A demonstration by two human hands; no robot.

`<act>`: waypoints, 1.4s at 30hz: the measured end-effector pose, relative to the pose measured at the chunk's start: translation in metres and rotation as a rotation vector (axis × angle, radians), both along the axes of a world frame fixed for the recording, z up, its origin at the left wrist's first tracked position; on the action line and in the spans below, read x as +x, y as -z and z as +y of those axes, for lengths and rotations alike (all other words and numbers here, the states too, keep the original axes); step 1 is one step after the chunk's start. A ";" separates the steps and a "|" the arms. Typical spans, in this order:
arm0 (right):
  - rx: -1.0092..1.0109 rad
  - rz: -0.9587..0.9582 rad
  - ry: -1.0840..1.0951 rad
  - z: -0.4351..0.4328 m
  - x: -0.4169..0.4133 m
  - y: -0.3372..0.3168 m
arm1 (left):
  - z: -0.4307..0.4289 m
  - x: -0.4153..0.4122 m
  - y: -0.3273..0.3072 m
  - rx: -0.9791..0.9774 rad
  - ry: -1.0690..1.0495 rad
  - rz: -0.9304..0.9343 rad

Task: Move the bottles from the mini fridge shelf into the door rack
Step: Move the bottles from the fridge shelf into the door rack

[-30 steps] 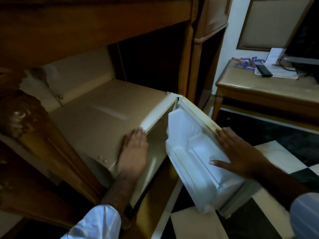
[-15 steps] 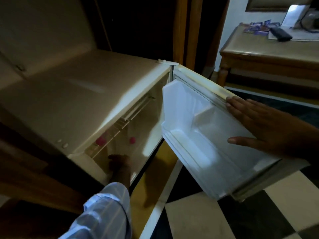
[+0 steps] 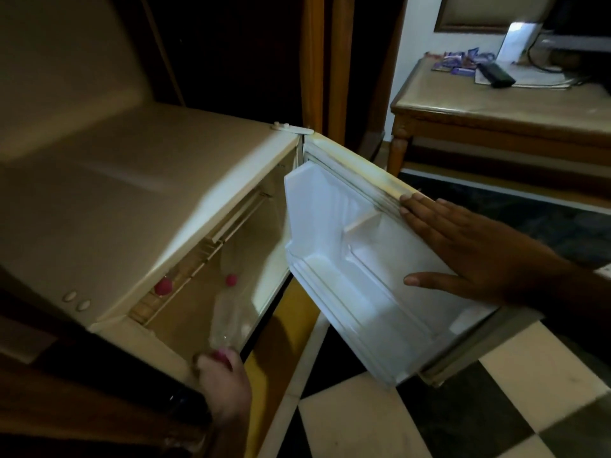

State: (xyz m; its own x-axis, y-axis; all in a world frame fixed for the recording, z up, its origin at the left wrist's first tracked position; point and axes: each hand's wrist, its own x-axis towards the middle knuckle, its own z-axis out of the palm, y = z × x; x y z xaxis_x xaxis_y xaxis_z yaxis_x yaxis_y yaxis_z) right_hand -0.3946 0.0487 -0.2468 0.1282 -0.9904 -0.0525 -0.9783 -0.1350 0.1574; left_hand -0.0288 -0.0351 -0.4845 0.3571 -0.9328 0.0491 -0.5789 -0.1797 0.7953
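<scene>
Left grip (image 3: 222,375) grasps clear bottle (image 3: 228,320) by its pink cap, base pointing into fridge.

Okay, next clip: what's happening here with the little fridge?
A person crouches at an open mini fridge. The right hand lies flat on the inner side of the open door, whose door rack looks empty. The left hand grips a clear bottle by its pink cap end, at the fridge opening. Two more pink caps show farther inside; nothing has reached the rack yet.
</scene>
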 end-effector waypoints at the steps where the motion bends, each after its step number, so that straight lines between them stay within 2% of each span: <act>1: 0.002 0.002 0.003 0.000 0.000 0.000 | 0.001 -0.001 -0.011 -0.043 0.030 0.015; 4: 0.014 -0.004 0.014 -0.001 0.000 -0.001 | -0.009 -0.011 -0.049 -0.135 0.193 -0.071; 8: 0.000 -0.018 0.011 0.001 0.001 -0.002 | -0.044 -0.043 -0.097 -0.164 0.488 -0.162; 11: 0.025 -0.015 0.026 0.001 0.006 -0.004 | -0.068 -0.076 -0.138 -0.276 0.586 -0.148; 14: 0.020 -0.026 0.035 0.001 0.010 -0.004 | -0.096 -0.115 -0.166 -0.396 0.648 -0.288; 17: 0.022 -0.041 0.043 0.002 0.012 -0.005 | -0.126 -0.152 -0.166 -0.355 0.752 -0.402; 21: 0.037 -0.035 0.060 0.003 0.014 -0.004 | -0.150 -0.179 -0.136 -0.126 0.894 -0.488; 23: 0.036 -0.046 0.065 0.002 0.016 -0.003 | -0.156 -0.181 -0.120 -0.092 0.926 -0.566; 32: 0.014 -0.032 0.031 0.000 0.009 -0.001 | -0.162 -0.174 -0.099 -0.163 0.986 -0.605; 35: 0.018 -0.022 0.020 0.000 0.007 -0.001 | -0.153 -0.164 -0.089 -0.144 0.952 -0.493; 37: 0.018 -0.014 0.016 0.000 0.005 0.000 | -0.145 -0.148 -0.078 -0.119 0.836 -0.330; 39: 0.020 -0.007 0.017 0.000 0.005 0.001 | -0.146 -0.116 -0.053 -0.097 0.639 -0.265; 42: 0.032 0.009 0.026 -0.002 0.008 0.000 | -0.163 -0.057 -0.004 -0.038 0.442 -0.460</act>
